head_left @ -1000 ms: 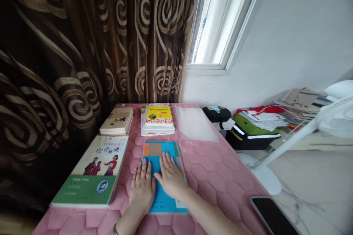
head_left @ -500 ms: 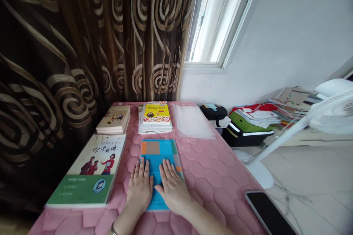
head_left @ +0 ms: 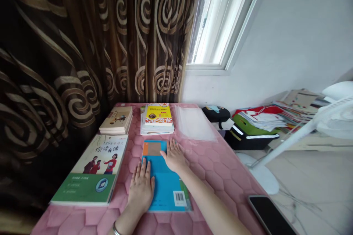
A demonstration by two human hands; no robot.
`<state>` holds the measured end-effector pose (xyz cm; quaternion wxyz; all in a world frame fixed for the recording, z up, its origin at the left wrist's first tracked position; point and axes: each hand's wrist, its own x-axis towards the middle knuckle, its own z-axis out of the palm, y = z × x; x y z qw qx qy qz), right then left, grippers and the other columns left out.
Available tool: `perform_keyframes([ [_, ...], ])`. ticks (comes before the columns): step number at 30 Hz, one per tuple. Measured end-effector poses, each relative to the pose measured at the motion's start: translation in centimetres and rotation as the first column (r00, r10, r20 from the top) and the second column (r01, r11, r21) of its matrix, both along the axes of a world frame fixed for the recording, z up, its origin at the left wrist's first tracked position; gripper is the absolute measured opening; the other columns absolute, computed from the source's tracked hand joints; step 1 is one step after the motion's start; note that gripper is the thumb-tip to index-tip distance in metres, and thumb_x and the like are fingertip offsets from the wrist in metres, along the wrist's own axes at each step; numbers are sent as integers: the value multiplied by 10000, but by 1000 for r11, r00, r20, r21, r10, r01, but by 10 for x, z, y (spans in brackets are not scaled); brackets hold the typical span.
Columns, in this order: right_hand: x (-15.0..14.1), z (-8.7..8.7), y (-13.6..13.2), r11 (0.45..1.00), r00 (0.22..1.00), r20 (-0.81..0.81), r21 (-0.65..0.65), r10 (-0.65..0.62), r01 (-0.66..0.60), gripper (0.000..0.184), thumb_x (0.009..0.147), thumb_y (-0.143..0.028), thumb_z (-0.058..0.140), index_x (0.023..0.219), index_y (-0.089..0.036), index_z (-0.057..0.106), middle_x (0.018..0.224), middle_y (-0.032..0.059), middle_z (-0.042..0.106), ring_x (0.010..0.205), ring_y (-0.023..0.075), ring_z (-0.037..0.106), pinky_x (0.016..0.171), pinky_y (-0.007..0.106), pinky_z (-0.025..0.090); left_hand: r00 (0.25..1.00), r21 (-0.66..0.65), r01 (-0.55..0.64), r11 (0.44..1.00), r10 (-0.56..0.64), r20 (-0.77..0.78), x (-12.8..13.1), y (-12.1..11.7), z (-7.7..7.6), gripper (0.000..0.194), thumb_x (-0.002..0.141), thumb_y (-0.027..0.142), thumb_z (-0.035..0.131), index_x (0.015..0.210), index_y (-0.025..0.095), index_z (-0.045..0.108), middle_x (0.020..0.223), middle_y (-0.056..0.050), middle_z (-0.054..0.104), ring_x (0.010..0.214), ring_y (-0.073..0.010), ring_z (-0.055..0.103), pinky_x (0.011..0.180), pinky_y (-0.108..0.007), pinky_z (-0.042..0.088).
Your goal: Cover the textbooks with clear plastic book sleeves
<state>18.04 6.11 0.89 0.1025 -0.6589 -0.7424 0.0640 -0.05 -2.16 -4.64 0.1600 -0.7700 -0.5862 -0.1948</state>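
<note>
A blue book [head_left: 165, 180] lies flat in front of me, with a barcode label at its lower right and a brown and orange patch at its top left. My left hand [head_left: 141, 183] rests flat along its left edge, fingers stretched out. My right hand [head_left: 174, 156] lies open on its upper right corner, fingers pointing away and thumb spread. To the left is a larger green and white book [head_left: 91, 172]. Behind the blue book stands a small stack topped by a yellow book [head_left: 159, 113].
A stack of tan books [head_left: 116, 119] sits at the back left. Clear plastic sheets [head_left: 195, 123] lie at the back right of the pink padded table [head_left: 220, 187]. A phone [head_left: 270, 213] rests at the right edge. A white fan [head_left: 261, 176] and a black and green box [head_left: 250, 136] stand beyond.
My right hand has slid away from me, from the middle of the blue book to its upper right corner, uncovering the barcode. My left hand stays about where it was.
</note>
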Motion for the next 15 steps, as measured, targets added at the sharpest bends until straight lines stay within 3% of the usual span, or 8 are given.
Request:
perform_keyframes([
  [2,-14,-6,-24,999,999,-20,31,39,-38,756,983,-544,272,1468,36,305,1550,220,189,1460,332,142,1192,484,167,1000,-14,-10,1000,10,-10,0,0,0,514,964,299,332,1457,174,408,1530,-90,377,1358,-263,432,1104,-428,377],
  [4,-24,-14,-54,983,986,-54,102,161,-155,738,982,-548,283,1477,-1,314,1554,197,187,1463,309,141,1192,467,197,1000,-28,-5,1000,5,-20,-1,0,1,506,952,276,343,1435,166,447,1523,-93,389,1365,-264,423,1106,-424,373],
  [7,-21,-24,-93,952,959,-53,146,280,-270,725,977,-564,299,1487,-49,312,1562,165,164,1464,280,149,1194,440,221,1000,-57,18,998,-18,-11,-2,0,5,504,945,277,366,1421,149,468,1518,-107,398,1373,-272,412,1105,-420,374],
  [11,6,-25,-113,983,986,-32,84,164,-161,740,979,-572,267,1488,-36,292,1556,174,155,1454,296,176,1185,475,240,998,-150,18,989,-8,70,1,-2,19,497,948,295,393,1420,154,462,1516,-124,411,1366,-272,418,1094,-434,385],
  [15,17,-19,-112,995,995,-25,28,92,-91,760,977,-590,237,1487,-30,281,1554,173,127,1454,299,161,1190,495,217,967,-289,-74,955,139,215,2,0,39,385,919,197,431,1273,171,578,1384,-146,534,1240,-254,535,1013,-405,443],
])
